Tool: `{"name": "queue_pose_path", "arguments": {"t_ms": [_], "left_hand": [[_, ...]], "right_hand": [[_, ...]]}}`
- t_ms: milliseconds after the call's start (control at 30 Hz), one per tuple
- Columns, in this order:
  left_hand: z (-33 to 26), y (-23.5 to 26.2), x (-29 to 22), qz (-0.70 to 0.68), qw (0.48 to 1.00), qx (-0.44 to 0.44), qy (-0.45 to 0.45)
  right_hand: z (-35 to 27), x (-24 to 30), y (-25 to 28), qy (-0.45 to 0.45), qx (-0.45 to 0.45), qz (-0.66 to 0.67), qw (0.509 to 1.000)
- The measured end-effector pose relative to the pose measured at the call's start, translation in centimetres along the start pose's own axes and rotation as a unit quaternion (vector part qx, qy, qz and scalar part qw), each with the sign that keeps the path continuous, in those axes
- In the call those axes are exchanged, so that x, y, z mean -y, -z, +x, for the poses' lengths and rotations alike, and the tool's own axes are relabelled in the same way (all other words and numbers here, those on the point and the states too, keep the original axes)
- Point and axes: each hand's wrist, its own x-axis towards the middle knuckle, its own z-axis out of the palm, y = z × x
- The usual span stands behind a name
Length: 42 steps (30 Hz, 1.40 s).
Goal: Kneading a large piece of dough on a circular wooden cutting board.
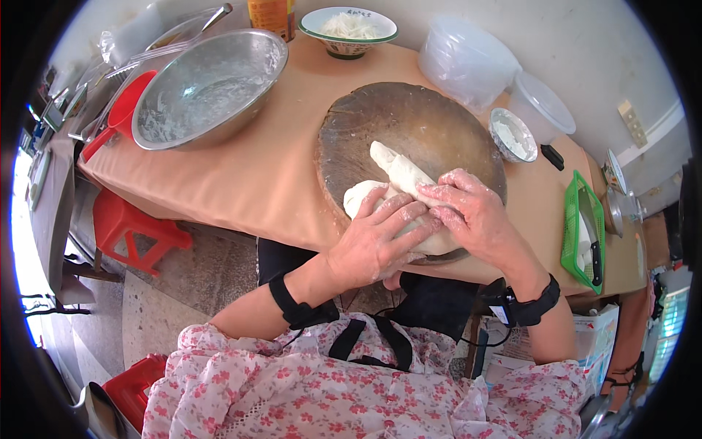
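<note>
Dough (404, 174), centre of frame, on round wooden board (439, 121). Left hand (375, 241) spread over it; right hand (474, 218) pinching its roll-shaped part. Likely shaping or dividing; next move seemingly calls for steady left-hand support.

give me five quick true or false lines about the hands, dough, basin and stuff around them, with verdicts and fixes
1. The left hand and right hand both touch the dough. True.
2. The large metal basin is to the right of the round wooden board. False: the large metal basin is to its left.
3. A black-handled knife is at the green plastic basket. True.
4. The footed bowl at the back holds whole eggs. False: it holds pale shreds.
5. The stool left of the table is blue. False: the stool is red.
</note>
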Motion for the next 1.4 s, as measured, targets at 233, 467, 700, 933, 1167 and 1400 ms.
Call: {"name": "queue_pose_path", "arguments": {"t_ms": [233, 467, 700, 933, 1167, 1400], "left_hand": [[0.2, -0.4, 0.0, -0.018, 0.999, -0.029, 0.018], [1.1, -0.2, 1.3, -0.015, 1.0, 0.003, -0.006], [2.3, -0.1, 2.2, -0.059, 0.998, -0.006, -0.001], [6.4, 3.0, 5.7, 0.061, 0.997, -0.039, 0.027], [7.1, 3.1, 6.3, -0.083, 0.968, 0.183, 0.15], [5.7, 3.0, 6.6, -0.089, 0.979, 0.121, 0.135]], "right_hand": [[1.6, -1.8, -0.9, 0.037, 0.015, -0.148, 0.988], [4.3, -5.2, -0.4, -0.096, 0.071, -0.236, 0.964], [3.4, -6.9, -1.0, -0.065, -0.019, -0.058, 0.996], [0.9, -1.8, -0.1, 0.037, -0.053, -0.099, 0.993], [-1.9, -0.5, -0.2, 0.011, -0.092, -0.028, 0.995], [-2.9, -2.8, -0.2, -0.061, -0.101, 0.06, 0.991]]}}
